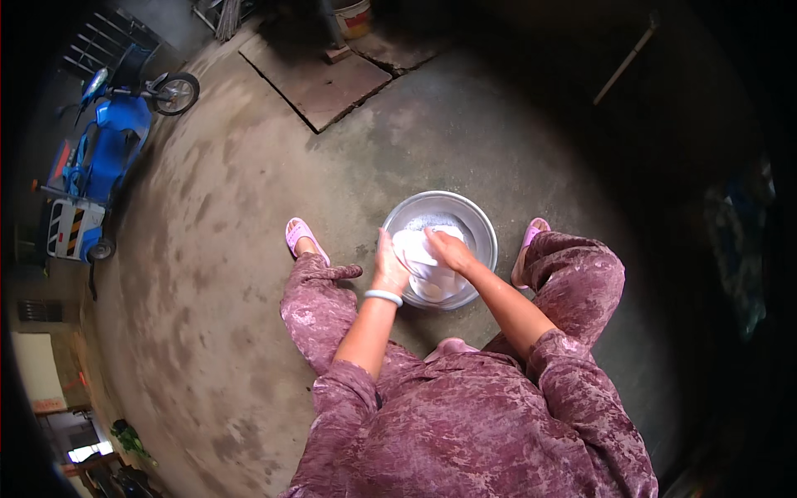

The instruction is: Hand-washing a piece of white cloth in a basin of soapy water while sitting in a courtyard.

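Observation:
Between my feet a round metal basin (pixel 481 239) stands on the concrete floor. A wet white cloth (pixel 416 246) is bunched inside it, partly lifted between my hands, with more of it lower in the basin. From the left, my left hand (pixel 391 264) presses against the cloth, fingers extended along its edge; a pale bangle (pixel 384 297) circles that wrist. Over the cloth's right side, my right hand (pixel 449 250) holds it with fingers bent. What lies under the cloth is hidden.
My feet, in pink slippers (pixel 307 239), flank the basin. A blue motor tricycle (pixel 112 155) is parked at the left. Ahead lie a floor slab (pixel 317 84) with dark gaps along its edges and a bucket (pixel 353 18). Leafy greens (pixel 127 439) lie at lower left; a stick (pixel 624 67) shows at upper right.

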Motion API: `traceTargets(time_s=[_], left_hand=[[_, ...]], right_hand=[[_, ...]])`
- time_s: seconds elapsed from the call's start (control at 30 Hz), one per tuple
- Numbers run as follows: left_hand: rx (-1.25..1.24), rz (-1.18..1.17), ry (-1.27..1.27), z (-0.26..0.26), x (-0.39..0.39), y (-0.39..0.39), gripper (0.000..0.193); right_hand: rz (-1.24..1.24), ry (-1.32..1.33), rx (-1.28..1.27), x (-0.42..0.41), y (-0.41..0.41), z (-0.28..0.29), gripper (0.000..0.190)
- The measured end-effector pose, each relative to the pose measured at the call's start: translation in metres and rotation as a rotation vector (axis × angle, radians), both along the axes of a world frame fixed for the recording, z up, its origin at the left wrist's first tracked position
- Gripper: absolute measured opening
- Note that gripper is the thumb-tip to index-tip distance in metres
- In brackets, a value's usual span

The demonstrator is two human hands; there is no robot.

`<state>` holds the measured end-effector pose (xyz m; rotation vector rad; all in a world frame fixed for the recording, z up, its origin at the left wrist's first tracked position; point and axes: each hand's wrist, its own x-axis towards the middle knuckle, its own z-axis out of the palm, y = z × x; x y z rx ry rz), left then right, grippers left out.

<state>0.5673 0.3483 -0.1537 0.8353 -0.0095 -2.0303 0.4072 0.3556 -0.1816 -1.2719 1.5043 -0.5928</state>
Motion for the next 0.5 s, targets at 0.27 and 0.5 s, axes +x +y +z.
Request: traceTargets(time_s=[0.27,0.5], left_hand=[[-0.857,-0.491,-1.162,-0.014,0.03,0.008,0.054],[-0.794,-0.473,-1.725,-0.029,0.053,0.0,0.031]], right_hand=[[0.133,-0.282,0.016,-0.031,-0.023,0.031,0.05],[-0.197,-0.981,-0.031,-0.042,-0.035,0.068,0.013]])
